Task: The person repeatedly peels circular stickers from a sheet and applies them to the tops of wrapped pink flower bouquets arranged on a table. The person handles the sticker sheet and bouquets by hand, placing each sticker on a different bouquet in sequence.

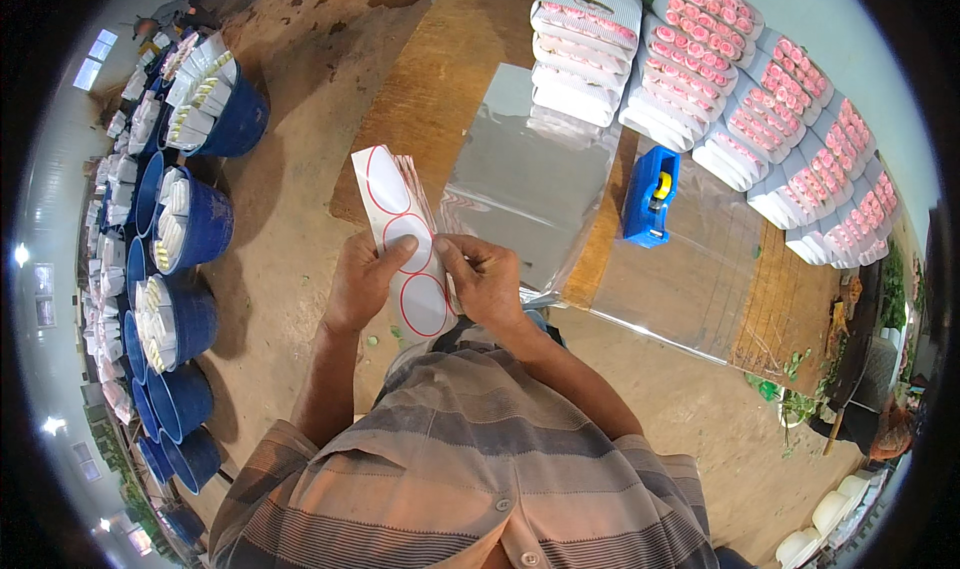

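Observation:
My left hand (360, 276) grips a thick stack of label strips (421, 305), its thumb pressed on the middle oval. The top strip carries white oval stickers outlined in red. At the stack's right edge, my right hand (484, 276) has thumb and forefinger pinched against the strips; the exact hold at the fingertips is partly hidden. Just right of the hands, a pile of clear plastic sheets (517, 186) lies on the wooden table (405, 111). Farther right stands a blue tape dispenser (649, 198) with a yellow core.
Bundles of pink roses in white corrugated wraps (679, 66) are stacked along the table's far right side. More clear film (667, 291) covers the table's near right part. Blue buckets (191, 220) with wrapped bundles line the floor at left. Green leaves (787, 389) hang by the right corner.

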Tool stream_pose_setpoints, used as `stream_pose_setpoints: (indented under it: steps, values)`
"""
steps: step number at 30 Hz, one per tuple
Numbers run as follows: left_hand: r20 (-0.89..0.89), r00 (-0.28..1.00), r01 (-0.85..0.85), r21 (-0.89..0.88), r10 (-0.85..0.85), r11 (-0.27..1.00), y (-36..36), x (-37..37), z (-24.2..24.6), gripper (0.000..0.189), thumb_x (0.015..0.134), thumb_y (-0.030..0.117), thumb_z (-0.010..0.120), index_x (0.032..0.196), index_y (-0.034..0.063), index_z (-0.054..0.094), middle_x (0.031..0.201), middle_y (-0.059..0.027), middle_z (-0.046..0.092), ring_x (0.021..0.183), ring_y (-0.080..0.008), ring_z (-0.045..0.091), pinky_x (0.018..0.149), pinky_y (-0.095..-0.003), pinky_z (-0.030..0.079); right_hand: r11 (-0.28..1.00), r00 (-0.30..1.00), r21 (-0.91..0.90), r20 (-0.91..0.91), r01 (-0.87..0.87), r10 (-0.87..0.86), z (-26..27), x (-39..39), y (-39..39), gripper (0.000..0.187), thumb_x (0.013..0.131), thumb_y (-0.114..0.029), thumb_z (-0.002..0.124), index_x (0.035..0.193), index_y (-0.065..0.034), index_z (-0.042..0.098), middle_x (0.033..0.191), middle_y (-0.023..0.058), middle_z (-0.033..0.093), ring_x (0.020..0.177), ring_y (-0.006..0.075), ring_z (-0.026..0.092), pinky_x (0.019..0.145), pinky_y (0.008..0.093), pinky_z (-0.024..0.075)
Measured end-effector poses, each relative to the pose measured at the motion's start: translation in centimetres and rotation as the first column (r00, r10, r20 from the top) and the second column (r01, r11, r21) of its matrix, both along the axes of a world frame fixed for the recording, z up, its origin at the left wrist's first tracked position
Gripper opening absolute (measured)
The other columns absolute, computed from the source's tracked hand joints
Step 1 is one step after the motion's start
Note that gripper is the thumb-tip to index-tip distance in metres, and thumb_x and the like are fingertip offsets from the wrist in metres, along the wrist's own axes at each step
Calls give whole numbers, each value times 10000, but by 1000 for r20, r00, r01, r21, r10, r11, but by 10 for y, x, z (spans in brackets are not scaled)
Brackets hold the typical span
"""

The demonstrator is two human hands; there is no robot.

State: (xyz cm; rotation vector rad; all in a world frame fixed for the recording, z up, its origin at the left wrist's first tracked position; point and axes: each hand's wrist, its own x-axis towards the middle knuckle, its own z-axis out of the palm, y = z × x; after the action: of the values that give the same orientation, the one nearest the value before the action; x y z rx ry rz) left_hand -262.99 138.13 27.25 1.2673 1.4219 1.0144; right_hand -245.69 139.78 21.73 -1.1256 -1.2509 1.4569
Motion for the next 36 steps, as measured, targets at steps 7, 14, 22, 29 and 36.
stream_pose_setpoints:
  steps: [7, 14, 22, 29, 36]
  values:
    - [-193, 973, -137, -39, 127, 990, -14, -19, 11, 233, 960, 212, 677, 1025, -11, 690, 859, -28, 696, 821, -131, 620, 729, -325, 521, 998, 995, 25, 80, 59, -61, 26, -27, -18, 277, 1009, -199, 671, 1093, 56, 738, 883, 126, 742, 807, 117, 645, 732, 281, 540]
    - [93, 975, -199, -33, 201, 979, -43, -17, 30, 251, 937, 206, 669, 1058, -14, 672, 847, -88, 699, 783, -159, 647, 704, -363, 529, 994, 991, 7, 80, 109, -109, 47, -52, -47, 271, 978, -161, 715, 1137, 57, 741, 969, 115, 759, 876, 126, 662, 787, 293, 543]
    - [-47, 935, -325, 291, 353, 900, -33, -9, 11, 258, 937, 235, 664, 1000, -14, 686, 791, -142, 684, 745, -201, 663, 690, -384, 522, 984, 989, 99, -43, 147, -144, 43, -58, -38, 315, 976, -206, 700, 1173, 37, 741, 1051, 161, 768, 947, 160, 692, 851, 311, 542]
    - [251, 960, -189, 240, 127, 952, -1, -7, -15, 191, 968, 131, 634, 1107, 10, 680, 985, -49, 709, 888, -115, 661, 723, -323, 530, 988, 983, 69, 113, 136, -143, 42, -42, 1, 261, 980, -85, 673, 1210, 32, 714, 1054, 109, 759, 947, 149, 666, 879, 303, 526]
    - [-366, 915, 176, 736, 167, 653, 24, -1, -16, 180, 946, 49, 608, 1099, -23, 668, 1018, -88, 719, 937, -192, 683, 828, -339, 533, 970, 982, 158, -57, 184, -178, 25, -33, 12, 298, 992, -83, 665, 1275, 7, 678, 1157, 139, 727, 1040, 163, 665, 917, 302, 521]
